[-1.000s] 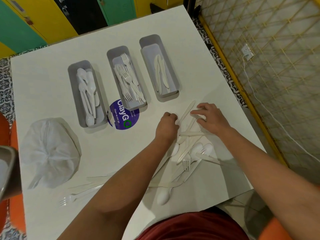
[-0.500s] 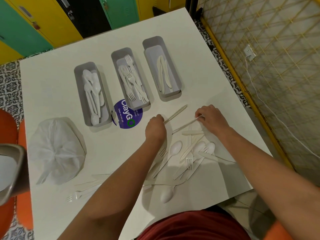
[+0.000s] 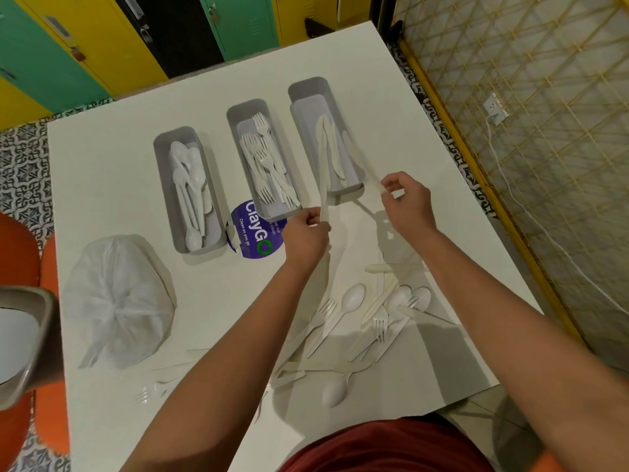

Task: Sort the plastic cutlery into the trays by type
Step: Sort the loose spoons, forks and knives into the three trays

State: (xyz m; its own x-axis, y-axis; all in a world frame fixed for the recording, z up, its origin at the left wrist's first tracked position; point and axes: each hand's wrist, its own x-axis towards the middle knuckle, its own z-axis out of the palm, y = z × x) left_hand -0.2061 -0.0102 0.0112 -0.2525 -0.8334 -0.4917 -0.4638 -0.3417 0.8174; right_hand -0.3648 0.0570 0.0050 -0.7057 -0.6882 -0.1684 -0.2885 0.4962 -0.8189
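White table (image 3: 391,97). Each hand, left hand (image 3: 304,233) and right hand (image 3: 406,202), pinches a knife over the knife tray (image 3: 308,85). Best lowered lengthwise, blades parallel to those inside.

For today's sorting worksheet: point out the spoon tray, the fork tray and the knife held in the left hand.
spoon tray (image 3: 162,185), head view, on its left wall.
fork tray (image 3: 235,114), head view, on its far rim.
knife (image 3: 322,178), head view, mid-blade, above the left hand (image 3: 304,235).
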